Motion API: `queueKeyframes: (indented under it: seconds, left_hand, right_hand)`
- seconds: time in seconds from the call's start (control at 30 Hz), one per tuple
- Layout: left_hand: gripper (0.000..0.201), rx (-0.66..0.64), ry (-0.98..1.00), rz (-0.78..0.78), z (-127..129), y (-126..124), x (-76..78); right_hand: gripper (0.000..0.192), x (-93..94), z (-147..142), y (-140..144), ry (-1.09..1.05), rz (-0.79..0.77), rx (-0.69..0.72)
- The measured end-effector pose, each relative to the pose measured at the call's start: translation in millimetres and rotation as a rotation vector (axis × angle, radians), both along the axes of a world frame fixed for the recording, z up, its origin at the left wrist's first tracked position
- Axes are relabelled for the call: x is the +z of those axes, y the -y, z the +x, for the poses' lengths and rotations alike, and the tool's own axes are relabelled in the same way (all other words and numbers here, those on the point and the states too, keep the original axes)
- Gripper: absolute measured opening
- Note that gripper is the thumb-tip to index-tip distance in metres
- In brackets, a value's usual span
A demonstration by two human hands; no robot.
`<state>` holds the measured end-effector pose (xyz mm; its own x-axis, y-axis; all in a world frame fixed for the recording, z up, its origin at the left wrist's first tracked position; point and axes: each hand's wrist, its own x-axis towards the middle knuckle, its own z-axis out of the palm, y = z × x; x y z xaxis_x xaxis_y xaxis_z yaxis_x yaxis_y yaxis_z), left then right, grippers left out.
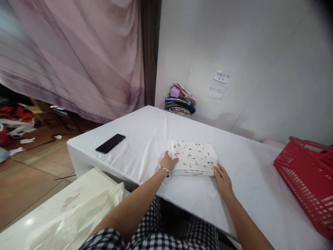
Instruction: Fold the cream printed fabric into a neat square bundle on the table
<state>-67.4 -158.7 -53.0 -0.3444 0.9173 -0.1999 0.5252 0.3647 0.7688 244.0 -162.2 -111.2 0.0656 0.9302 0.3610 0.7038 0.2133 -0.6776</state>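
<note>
A neatly folded white cloth (194, 157) with small printed motifs lies on the white-covered table (145, 146), its layers showing along the near edge. At its left side is my left hand (168, 161), thumb over the top and fingers along the edge, closed on it. My right hand (223, 178) grips the near right corner, with its fingertips on the fabric. Part of the fingers of both hands is hidden. A bracelet (165, 169) circles my left wrist.
A black phone (110, 143) lies on the table's left part. The red plastic basket (307, 180) stands at the right edge. Folded fabrics (180, 100) are piled at the back by the wall. Left of me is a white surface (70, 198) with a crumpled plastic bag (85, 218).
</note>
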Motion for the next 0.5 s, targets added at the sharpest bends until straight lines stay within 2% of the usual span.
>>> queueKeyframes:
  seconds: [0.1,0.17,0.27,0.33,0.43,0.5]
  left_hand:
    - [0.074,0.031,0.102,0.000,5.1,9.4,-2.0]
    - [0.066,0.056,0.229,0.038,17.1,16.1,-8.5]
    - [0.053,0.090,0.531,0.141,51.4,32.2,-22.8]
    - [0.055,0.068,0.758,0.174,78.2,49.3,-31.5]
    - [0.079,-0.085,0.977,-0.025,100.1,77.0,-36.7]
    - [0.082,-0.174,0.946,-0.137,92.5,86.9,-33.2]
  right_hand:
    - [0.039,-5.8,7.5,-12.6,-0.019,-0.005,0.022]
    - [0.038,-6.1,12.2,-28.6,-0.021,-0.010,0.045]
    - [0.037,2.0,17.5,-60.5,-0.005,-0.045,0.061]
    - [0.035,10.6,19.9,-79.9,0.026,-0.021,0.018]
    - [0.039,20.9,22.3,-93.8,0.021,0.080,-0.093]
    - [0.045,23.5,22.8,-89.7,0.049,0.113,-0.002]
